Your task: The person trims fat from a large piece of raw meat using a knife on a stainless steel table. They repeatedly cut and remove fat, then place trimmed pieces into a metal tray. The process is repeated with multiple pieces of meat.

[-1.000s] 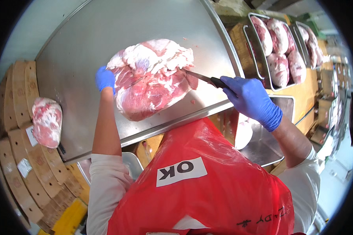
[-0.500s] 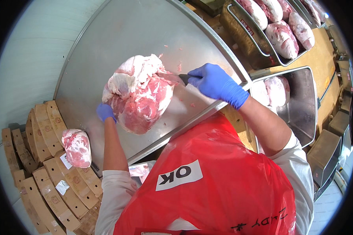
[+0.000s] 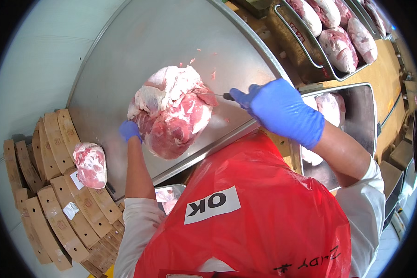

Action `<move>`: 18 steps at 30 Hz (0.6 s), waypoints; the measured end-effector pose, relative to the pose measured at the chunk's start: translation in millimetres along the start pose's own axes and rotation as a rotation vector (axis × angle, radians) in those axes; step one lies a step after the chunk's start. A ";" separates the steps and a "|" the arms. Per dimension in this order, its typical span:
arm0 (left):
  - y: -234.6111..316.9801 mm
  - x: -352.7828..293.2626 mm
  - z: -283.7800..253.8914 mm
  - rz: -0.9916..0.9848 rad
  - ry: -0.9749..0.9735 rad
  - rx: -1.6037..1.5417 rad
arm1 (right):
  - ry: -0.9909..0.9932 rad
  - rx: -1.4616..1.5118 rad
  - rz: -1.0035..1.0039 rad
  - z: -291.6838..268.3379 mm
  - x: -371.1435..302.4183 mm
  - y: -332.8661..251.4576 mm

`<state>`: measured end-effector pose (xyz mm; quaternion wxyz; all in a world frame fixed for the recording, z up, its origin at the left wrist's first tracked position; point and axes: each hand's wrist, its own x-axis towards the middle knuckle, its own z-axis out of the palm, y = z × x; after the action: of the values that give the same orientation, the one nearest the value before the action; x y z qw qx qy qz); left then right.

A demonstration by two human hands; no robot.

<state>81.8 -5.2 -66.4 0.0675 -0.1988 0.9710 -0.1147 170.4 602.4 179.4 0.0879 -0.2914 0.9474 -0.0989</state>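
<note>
A large cut of raw meat (image 3: 173, 123), red with thick white fat on its far side, lies on a metal table (image 3: 139, 41). My left hand (image 3: 130, 130), in a blue glove, grips its left edge; some fingers are hidden against the meat. In my blue-gloved right hand (image 3: 285, 113) is a knife (image 3: 227, 96) with a dark handle. Its thin blade points left and meets the right side of the meat, where the tip is hidden. Small red scraps (image 3: 213, 74) are scattered on the metal beyond.
At the table's left corner sits a smaller piece of meat (image 3: 91, 166), beside stacked flattened cardboard boxes (image 3: 62, 222). To the right are a metal tub (image 3: 360, 123) with meat inside and, farther off, a deep metal bin (image 3: 292, 44) full of large cuts. A raised rim (image 3: 264, 44) edges the table.
My right hand has drawn back to the right and toward me with the knife, leaving more blade showing. The meat and my left hand appear slightly farther right.
</note>
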 end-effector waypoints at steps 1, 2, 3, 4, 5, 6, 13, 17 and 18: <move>4.2 0.0 2.2 -0.171 -0.005 -0.250 | 0.001 -0.025 -0.006 -2.6 -4.4 3.1; 4.7 1.2 1.8 -0.023 -0.032 -0.056 | -0.011 -0.047 -0.009 -4.6 -6.3 5.3; 3.7 3.0 0.1 0.126 -0.059 0.137 | -0.023 -0.070 -0.011 -5.9 -7.4 7.2; 4.7 4.6 -1.8 0.282 -0.085 0.329 | -0.034 -0.092 -0.007 -7.3 -7.7 7.1; -3.9 8.8 4.4 0.195 -0.084 0.182 | -0.008 -0.064 -0.022 -8.4 -6.3 6.9; -14.0 11.6 10.0 0.106 -0.082 0.036 | 0.019 -0.036 -0.039 -7.2 -3.0 7.0; 50.2 -26.1 -60.0 -0.168 -0.059 -0.462 | -0.089 0.026 0.028 -2.9 28.2 -7.9; 49.2 -36.3 -70.9 -0.095 -0.013 -0.600 | -0.146 -0.024 0.009 -7.6 49.2 -15.5; 57.8 -30.5 -74.6 -0.012 -0.021 -0.709 | -0.130 -0.049 0.000 -5.3 50.7 -13.8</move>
<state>75.0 73.4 -6.3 0.0034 -0.2169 0.9485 0.2310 135.3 563.1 182.3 0.1423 -0.2994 0.9418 -0.0566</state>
